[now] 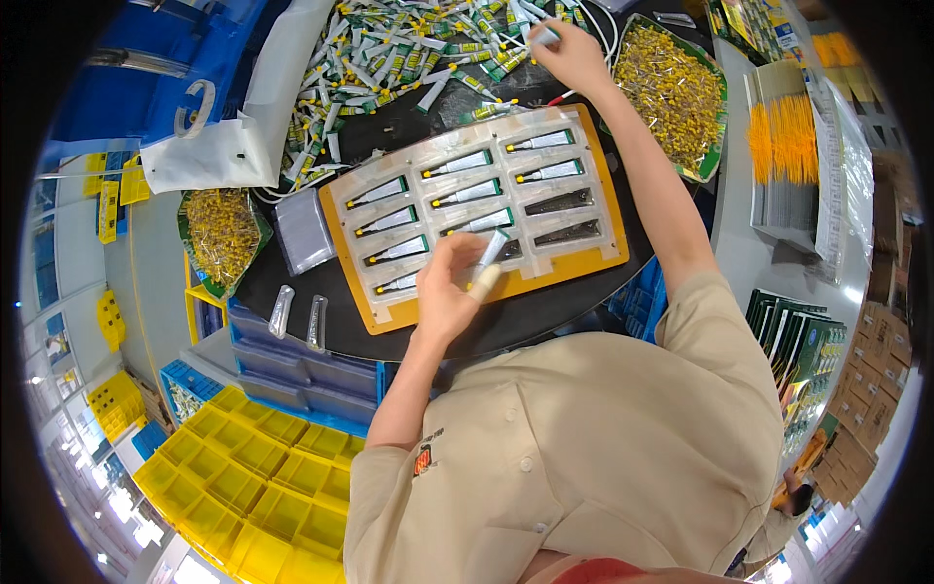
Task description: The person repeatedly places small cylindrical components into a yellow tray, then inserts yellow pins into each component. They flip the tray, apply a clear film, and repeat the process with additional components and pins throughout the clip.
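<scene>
My left hand [450,290] pinches a small white-and-green tube [493,251] above the lower middle of a clear blister tray [506,180]. A pale cover wraps one of its fingertips. The tray lies on a yellow-orange board [428,304], and most of its pockets hold yellow-capped tubes [540,141]. Two pockets in the right column show dark and bare, and another is partly hidden behind my left hand. At the far right of the tube pile [389,58], my right hand [574,60] has its fingers closed round another small tube [545,37].
Piles of small yellow-and-clear parts fill a green-edged tray [671,97] at right and another [222,234] at left. Clear plastic sheets [304,232] lie beside the board. Two clear plastic pieces [280,311] rest near the black table's edge. Yellow crates [263,467] stand lower left.
</scene>
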### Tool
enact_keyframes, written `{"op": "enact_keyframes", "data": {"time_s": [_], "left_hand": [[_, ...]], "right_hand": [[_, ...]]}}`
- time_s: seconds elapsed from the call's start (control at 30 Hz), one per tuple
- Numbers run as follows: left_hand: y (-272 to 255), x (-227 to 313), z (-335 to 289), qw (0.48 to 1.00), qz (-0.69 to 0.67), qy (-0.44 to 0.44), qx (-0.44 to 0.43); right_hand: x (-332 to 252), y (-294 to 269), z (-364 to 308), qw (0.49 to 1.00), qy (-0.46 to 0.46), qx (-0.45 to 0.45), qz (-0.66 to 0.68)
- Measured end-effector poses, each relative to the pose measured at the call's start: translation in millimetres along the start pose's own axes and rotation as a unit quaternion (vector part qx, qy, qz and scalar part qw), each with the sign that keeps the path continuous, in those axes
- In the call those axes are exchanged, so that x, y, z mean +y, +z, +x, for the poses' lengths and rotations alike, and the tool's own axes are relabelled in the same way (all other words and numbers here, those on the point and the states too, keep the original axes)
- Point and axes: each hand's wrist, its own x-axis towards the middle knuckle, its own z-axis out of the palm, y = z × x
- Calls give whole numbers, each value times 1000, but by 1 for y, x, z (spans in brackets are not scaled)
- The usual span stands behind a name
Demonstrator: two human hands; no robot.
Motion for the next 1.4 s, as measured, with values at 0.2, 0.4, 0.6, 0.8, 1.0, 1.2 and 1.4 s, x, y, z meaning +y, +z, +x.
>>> {"op": "enact_keyframes", "data": {"time_s": [0.2,0.4,0.6,0.8,1.0,1.2,1.4], "left_hand": [[-6,-4,0,966,201,164,2],[-5,6,24,931,272,225,-94],[-4,13,25,927,272,220,-135],[0,6,33,905,259,280,-185],[-2,0,36,871,357,299,-153],[-5,-1,33,825,485,196,-214],[35,17,22,843,433,246,-205]], "right_hand": [[-48,-70,-148,950,68,-181,245],[-59,-47,-143,976,-143,-161,24],[-19,33,-19,975,-179,13,-131],[-14,17,0,983,-176,28,-30],[-61,-81,-156,914,96,-197,341],[-64,-57,-207,987,-107,-105,54],[5,-79,-125,987,-94,11,-133]]}}
